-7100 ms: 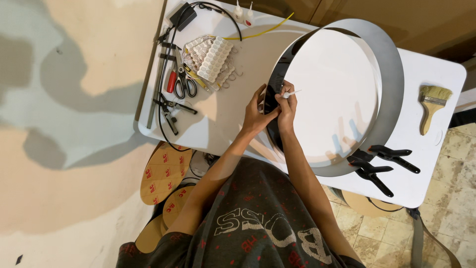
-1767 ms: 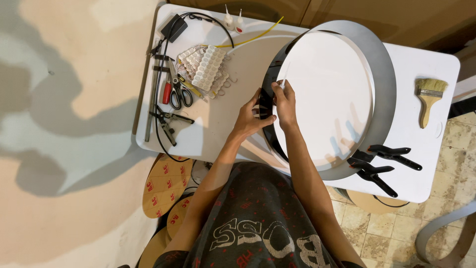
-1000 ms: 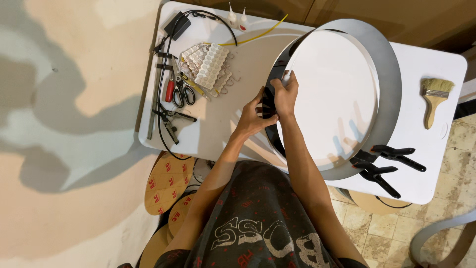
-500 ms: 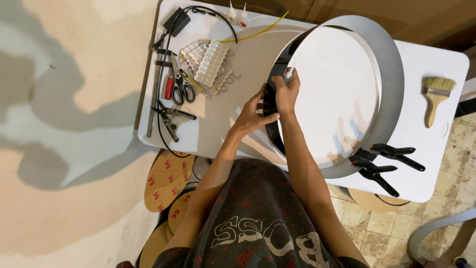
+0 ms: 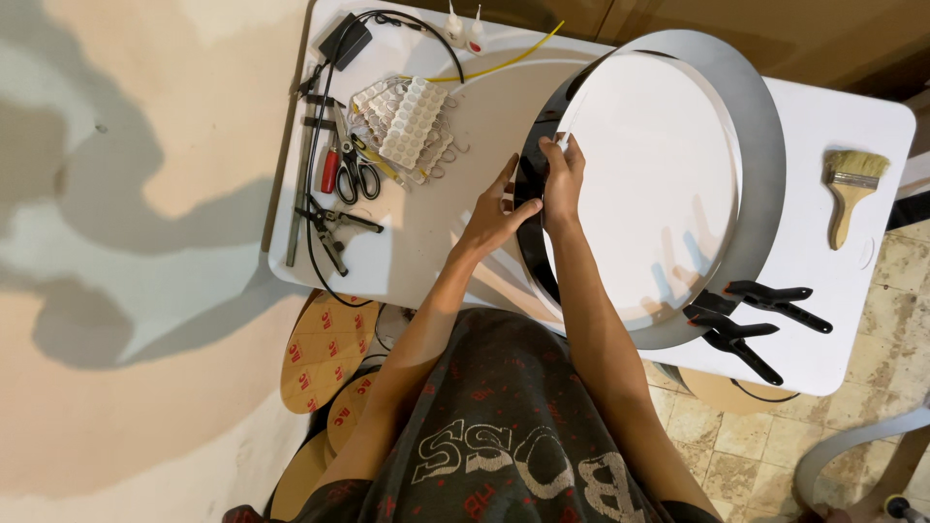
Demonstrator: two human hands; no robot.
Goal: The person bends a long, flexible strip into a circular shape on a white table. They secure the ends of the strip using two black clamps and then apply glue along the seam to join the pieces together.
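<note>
At the near left edge of the round white panel [image 5: 659, 184], the right hand [image 5: 562, 179] pinches a thin white strip [image 5: 572, 116] against its dark metal rim [image 5: 765, 165]; the left hand [image 5: 494, 213] braces open-fingered beside it. Two black clamps [image 5: 756, 315] grip the rim's near right; most looks unclamped. White surface [image 5: 436, 232], tools left of the panel, tiled floor.

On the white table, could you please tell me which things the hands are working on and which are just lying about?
In hand:
- round white panel with its grey metal rim
- left hand and right hand, both at the rim's left edge

Lying about:
- scissors
- paintbrush
- black clamps gripping the rim
- two glue bottles
- white module strip
</note>
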